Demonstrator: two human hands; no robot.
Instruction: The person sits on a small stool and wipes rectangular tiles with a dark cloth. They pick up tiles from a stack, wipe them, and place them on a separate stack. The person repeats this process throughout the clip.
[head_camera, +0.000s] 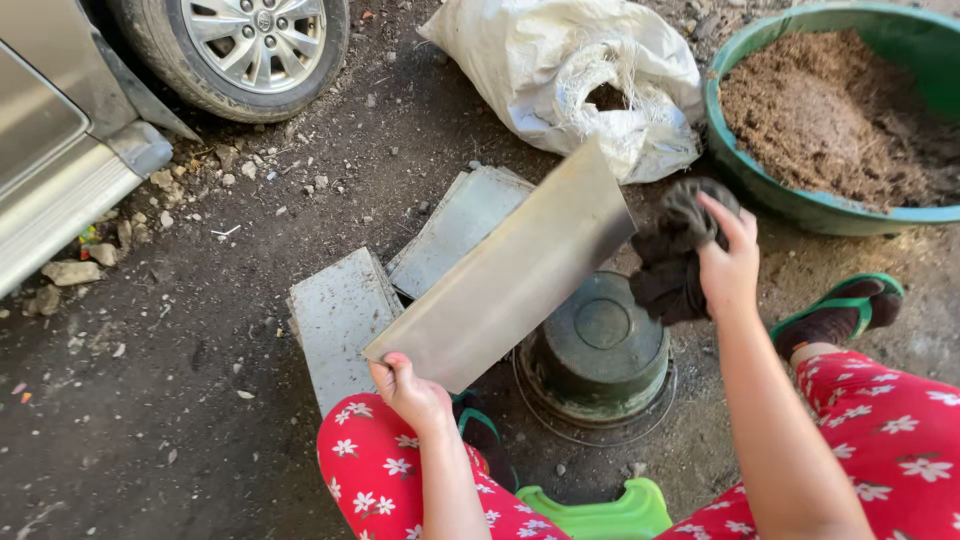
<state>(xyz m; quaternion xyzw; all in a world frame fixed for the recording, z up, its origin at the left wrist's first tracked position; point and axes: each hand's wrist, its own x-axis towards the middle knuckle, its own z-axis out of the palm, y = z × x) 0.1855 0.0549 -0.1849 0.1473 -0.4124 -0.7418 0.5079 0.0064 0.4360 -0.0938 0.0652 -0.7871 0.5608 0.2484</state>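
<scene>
My left hand (408, 388) grips the near corner of a long grey metal sheet (505, 268), held tilted up above the ground. My right hand (728, 262) clutches a dark, dirty cloth (672, 250) just right of the sheet's far end. Below them an upturned dark green bucket (600, 345) stands on the dirt. My legs in red flowered trousers show at the bottom.
Two more grey sheets (338, 318) (458, 225) lie on the ground to the left. A green basin (800, 205) of brown soil sits at upper right, a white sack (570, 70) beside it. A car wheel (235, 50) is at upper left. A green stool edge (600, 512) shows below.
</scene>
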